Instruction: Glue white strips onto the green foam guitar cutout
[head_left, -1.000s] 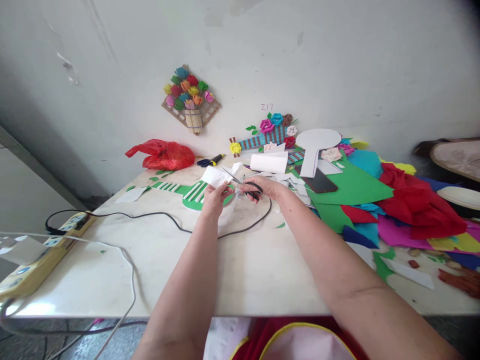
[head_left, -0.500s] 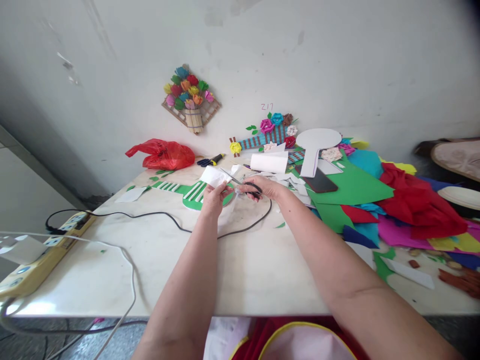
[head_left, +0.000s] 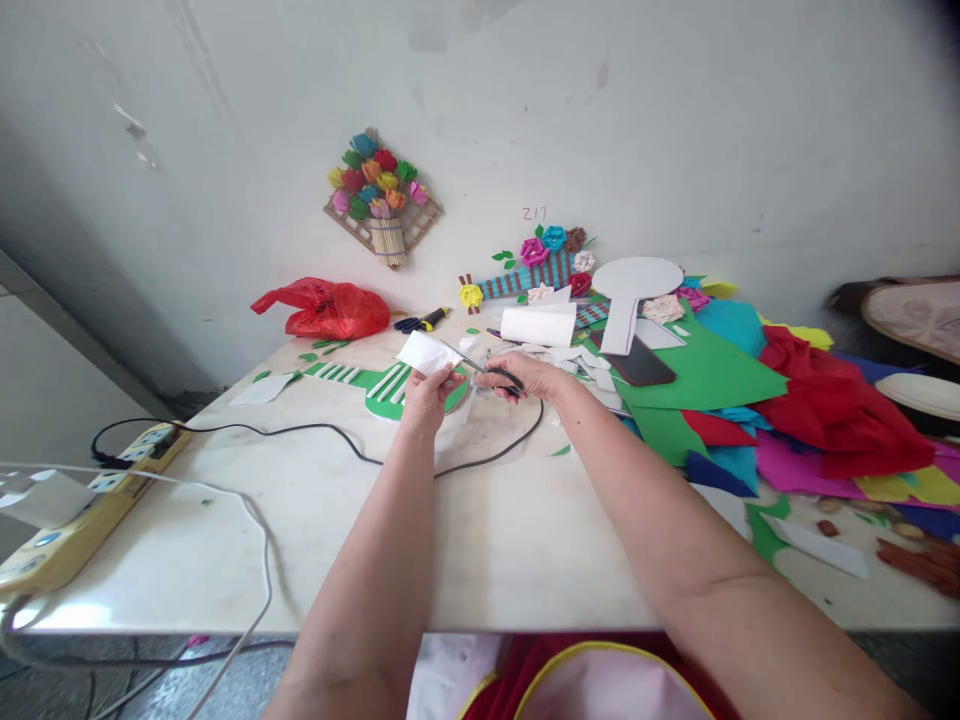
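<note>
My left hand (head_left: 429, 397) pinches a small white piece of paper (head_left: 424, 350) between thumb and fingers. My right hand (head_left: 521, 376) is closed around the dark handles of a pair of scissors (head_left: 510, 380), whose blades point left at the paper's right edge. Thin, pale see-through material hangs below the hands. Under them on the table lies a green guitar-like cutout (head_left: 380, 408) with white strips on it, partly hidden by my left hand.
A black cable (head_left: 322, 427) crosses the table below my hands. White scraps (head_left: 592, 365), a phone (head_left: 634, 358) and coloured sheets (head_left: 720, 370) lie to the right. At the back are a red plastic bag (head_left: 330, 310) and yellow-black pliers (head_left: 424, 321). A power strip (head_left: 82, 520) lies left.
The loose white bit right of the paper, above the blades, no longer shows there. The paper and scissors have shifted very slightly; both hands stay nearly in place.
</note>
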